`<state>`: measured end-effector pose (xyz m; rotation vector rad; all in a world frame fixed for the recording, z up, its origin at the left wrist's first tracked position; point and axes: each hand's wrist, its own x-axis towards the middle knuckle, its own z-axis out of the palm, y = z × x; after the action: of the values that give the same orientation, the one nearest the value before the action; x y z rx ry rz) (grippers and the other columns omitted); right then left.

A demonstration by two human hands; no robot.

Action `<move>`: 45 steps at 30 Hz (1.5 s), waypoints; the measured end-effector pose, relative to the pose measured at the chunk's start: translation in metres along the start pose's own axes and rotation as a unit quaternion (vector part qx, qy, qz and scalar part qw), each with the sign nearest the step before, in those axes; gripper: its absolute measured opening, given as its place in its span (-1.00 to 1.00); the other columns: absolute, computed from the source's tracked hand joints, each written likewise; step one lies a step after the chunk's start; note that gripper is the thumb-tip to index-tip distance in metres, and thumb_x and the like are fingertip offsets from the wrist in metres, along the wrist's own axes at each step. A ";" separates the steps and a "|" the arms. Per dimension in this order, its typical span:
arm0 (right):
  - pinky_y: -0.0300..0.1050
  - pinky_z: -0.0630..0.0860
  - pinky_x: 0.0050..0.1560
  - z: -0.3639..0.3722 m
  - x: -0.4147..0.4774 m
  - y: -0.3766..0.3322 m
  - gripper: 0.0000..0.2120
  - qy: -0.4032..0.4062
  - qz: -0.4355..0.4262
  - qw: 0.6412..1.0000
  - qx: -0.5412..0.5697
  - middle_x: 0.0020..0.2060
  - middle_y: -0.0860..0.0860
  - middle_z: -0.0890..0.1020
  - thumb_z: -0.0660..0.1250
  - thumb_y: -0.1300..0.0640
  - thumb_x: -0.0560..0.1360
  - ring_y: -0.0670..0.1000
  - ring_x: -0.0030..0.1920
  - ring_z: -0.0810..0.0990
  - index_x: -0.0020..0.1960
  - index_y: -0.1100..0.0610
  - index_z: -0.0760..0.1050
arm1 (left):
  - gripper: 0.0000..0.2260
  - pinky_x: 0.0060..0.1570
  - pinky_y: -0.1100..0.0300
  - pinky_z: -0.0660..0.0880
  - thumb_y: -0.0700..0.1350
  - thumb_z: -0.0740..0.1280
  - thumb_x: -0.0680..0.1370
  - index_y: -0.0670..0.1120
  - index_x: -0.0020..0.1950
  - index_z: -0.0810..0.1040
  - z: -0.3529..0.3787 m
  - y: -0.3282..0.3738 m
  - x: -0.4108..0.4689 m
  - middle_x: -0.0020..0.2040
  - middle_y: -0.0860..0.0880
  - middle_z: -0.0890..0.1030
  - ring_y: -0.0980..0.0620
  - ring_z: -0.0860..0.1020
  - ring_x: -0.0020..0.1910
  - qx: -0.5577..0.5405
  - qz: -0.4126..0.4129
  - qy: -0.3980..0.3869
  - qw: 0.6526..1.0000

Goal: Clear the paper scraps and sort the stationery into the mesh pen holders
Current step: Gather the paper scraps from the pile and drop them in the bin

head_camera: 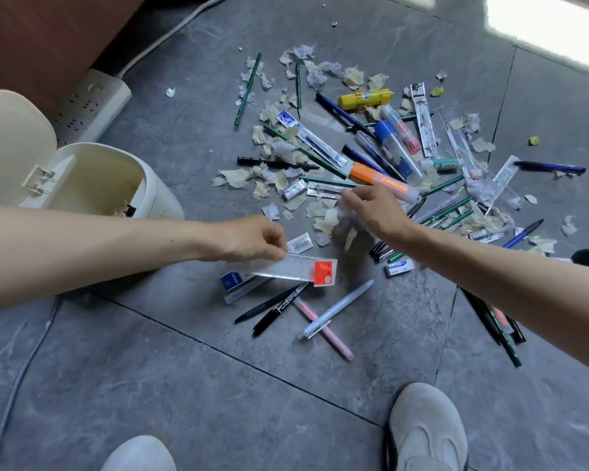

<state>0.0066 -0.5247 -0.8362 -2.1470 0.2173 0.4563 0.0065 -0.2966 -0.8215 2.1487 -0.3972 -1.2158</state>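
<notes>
Torn paper scraps (272,137) and stationery lie mixed in a heap on the grey tile floor: green pencils (249,88), an orange highlighter (381,180), a yellow glue stick (366,98), pens and erasers. My left hand (252,237) pinches the end of a clear ruler (296,268) in a packet with a red label, just above the floor. My right hand (376,210) hovers over the heap's middle, fingers curled on pale scraps (330,220) that hang below it. No mesh pen holder is in view.
An open cream bin (92,185) with its lid flipped back stands at the left, scraps inside. A white power strip (92,103) lies behind it by a wooden cabinet. Loose pens (334,309) lie near my feet; my two shoes (425,430) are at the bottom.
</notes>
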 end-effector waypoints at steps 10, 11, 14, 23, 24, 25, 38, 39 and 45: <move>0.06 0.00 0.49 0.010 -0.024 0.031 -0.33 -0.088 -0.121 0.947 -0.285 0.53 0.08 -0.13 0.27 0.15 0.53 0.08 0.51 -0.09 0.53 0.04 -0.01 | -0.58 0.22 0.01 0.31 -0.26 0.20 0.51 -0.03 0.35 0.30 0.017 -0.028 -0.006 0.20 -0.10 0.25 -0.10 0.24 0.21 0.192 -0.068 0.277 0.939; 0.06 -0.02 0.49 0.012 -0.025 0.035 -0.28 -0.094 -0.127 0.941 -0.299 0.53 0.08 -0.20 0.27 0.14 0.53 0.08 0.52 -0.14 0.54 0.03 -0.07 | -0.50 0.26 -0.01 0.30 -0.24 0.20 0.51 0.02 0.42 0.22 0.020 -0.031 -0.006 0.22 -0.09 0.22 -0.10 0.23 0.23 0.179 -0.082 0.241 0.950; 0.01 -0.05 0.49 0.016 -0.019 0.041 -0.24 -0.130 -0.146 0.939 -0.281 0.51 0.06 -0.32 0.26 0.14 0.55 0.04 0.53 -0.22 0.55 0.00 -0.17 | -0.37 0.27 -0.02 0.33 -0.23 0.19 0.51 0.09 0.51 0.05 0.031 -0.034 -0.008 0.24 -0.06 0.22 -0.05 0.23 0.21 0.182 -0.038 0.162 0.969; -0.09 -0.37 0.43 0.032 -0.002 0.044 -0.33 -0.166 -0.258 0.852 -0.425 0.44 0.01 -0.41 -0.24 -0.34 0.48 -0.01 0.44 -0.44 0.45 -0.08 -0.41 | -0.48 0.25 0.01 0.36 -0.03 0.18 0.59 0.09 0.52 0.09 0.038 -0.036 0.001 0.31 -0.06 0.20 -0.05 0.24 0.27 0.253 0.026 0.165 0.953; -0.11 -0.41 0.41 0.034 -0.002 0.045 -0.33 -0.165 -0.257 0.847 -0.434 0.44 0.01 -0.41 -0.27 -0.33 0.47 -0.01 0.44 -0.44 0.44 -0.09 -0.42 | -0.51 0.25 0.03 0.35 -0.03 0.17 0.59 0.07 0.51 0.13 0.041 -0.036 0.000 0.31 -0.05 0.21 -0.04 0.24 0.28 0.257 0.039 0.157 0.953; -0.12 -0.45 0.39 0.036 -0.002 0.044 -0.33 -0.163 -0.257 0.844 -0.442 0.44 0.00 -0.41 -0.29 -0.32 0.46 -0.02 0.44 -0.44 0.44 -0.08 -0.43 | -0.53 0.25 0.05 0.35 -0.02 0.16 0.60 0.06 0.50 0.16 0.045 -0.036 -0.005 0.29 -0.04 0.22 -0.03 0.25 0.27 0.259 0.054 0.146 0.953; -0.15 -0.32 0.48 0.028 0.000 0.042 -0.25 -0.120 -0.261 0.875 -0.390 0.51 0.02 -0.23 -0.33 -0.33 0.49 -0.03 0.51 -0.29 0.53 0.11 -0.21 | -0.44 0.46 -0.05 -0.12 0.01 0.11 0.62 -0.03 0.55 -0.06 -0.007 -0.027 0.044 0.55 -0.12 -0.16 -0.13 -0.17 0.52 0.173 -0.088 0.304 0.933; -0.12 -0.29 0.49 0.026 -0.002 0.045 -0.24 -0.120 -0.255 0.875 -0.394 0.51 0.02 -0.24 -0.35 -0.35 0.49 -0.02 0.51 -0.29 0.52 0.10 -0.23 | -0.43 0.46 -0.05 -0.17 0.04 0.08 0.63 -0.02 0.56 -0.11 -0.012 -0.027 0.049 0.55 -0.10 -0.21 -0.11 -0.23 0.52 0.164 -0.103 0.283 0.939; -0.10 -0.28 0.49 0.023 0.001 0.046 -0.22 -0.135 -0.241 0.868 -0.413 0.52 0.02 -0.18 -0.35 -0.35 0.47 -0.03 0.52 -0.23 0.54 0.10 -0.18 | -0.48 0.49 -0.03 -0.10 0.07 0.06 0.64 -0.07 0.55 0.01 0.023 -0.019 0.031 0.56 -0.04 -0.04 -0.03 -0.12 0.53 0.211 0.005 0.152 0.965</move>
<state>-0.0124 -0.5329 -0.8832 -2.7854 -0.8042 0.6096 0.0027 -0.3077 -0.8627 2.6423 -0.5713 -0.8238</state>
